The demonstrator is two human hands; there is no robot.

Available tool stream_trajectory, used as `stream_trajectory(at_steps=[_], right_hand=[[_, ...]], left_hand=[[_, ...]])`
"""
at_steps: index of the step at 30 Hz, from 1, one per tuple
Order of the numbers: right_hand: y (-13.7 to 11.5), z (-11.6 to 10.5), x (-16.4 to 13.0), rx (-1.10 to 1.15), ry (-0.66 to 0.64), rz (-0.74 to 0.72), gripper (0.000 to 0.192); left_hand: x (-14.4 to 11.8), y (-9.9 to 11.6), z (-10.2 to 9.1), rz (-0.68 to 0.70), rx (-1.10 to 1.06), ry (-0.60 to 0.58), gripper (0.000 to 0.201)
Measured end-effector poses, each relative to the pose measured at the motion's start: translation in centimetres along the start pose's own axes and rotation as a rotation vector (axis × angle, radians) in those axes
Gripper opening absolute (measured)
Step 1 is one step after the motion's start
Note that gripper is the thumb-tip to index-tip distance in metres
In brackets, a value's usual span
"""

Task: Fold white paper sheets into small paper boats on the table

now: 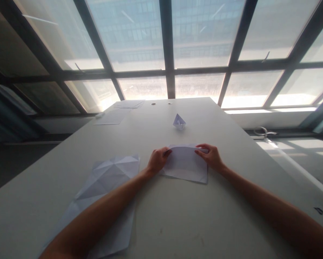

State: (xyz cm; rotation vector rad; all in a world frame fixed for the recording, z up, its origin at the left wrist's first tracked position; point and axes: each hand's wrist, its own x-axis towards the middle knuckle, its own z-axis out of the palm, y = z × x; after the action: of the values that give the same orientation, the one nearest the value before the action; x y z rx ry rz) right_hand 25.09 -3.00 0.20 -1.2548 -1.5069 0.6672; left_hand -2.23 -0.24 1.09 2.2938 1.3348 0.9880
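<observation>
Currently left hand (157,160) and right hand (210,156) pinch the folded paper's (185,165) far edge; uneven pressure likely skews the crease.

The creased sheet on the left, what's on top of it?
The person's left forearm lies across the creased sheet, hiding its lower middle. Its far corner shows bare creases. The left hand itself is on the folded paper.

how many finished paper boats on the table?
1: a small folded paper boat beyond the hands. The sheet held in both hands and the creased sheet under the left arm aren't boats.
</observation>
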Motion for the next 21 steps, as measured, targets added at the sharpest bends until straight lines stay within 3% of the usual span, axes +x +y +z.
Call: stream_trajectory(at_steps=[4,8,12,21], right_hand=[[-0.2,-0.1,0.1,0.244,-0.047,0.098,0.053],[-0.1,0.2,0.0,0.323,-0.120,0.150,0.045],[-0.2,0.6,0.0,0.331,-0.099,0.149,0.043],[0.8,1.0,0.1,0.270,-0.024,0.282,0.047]], left_hand=[[0.0,0.5,-0.2,-0.055,-0.107,0.134,0.038],[0.1,0.6,-0.3,-0.080,-0.181,0.244,0.031],[0.2,0.5,-0.2,-0.113,-0.235,0.329,0.028],[0.7,-0.7,0.6,-0.352,-0.745,0.192,0.070]])
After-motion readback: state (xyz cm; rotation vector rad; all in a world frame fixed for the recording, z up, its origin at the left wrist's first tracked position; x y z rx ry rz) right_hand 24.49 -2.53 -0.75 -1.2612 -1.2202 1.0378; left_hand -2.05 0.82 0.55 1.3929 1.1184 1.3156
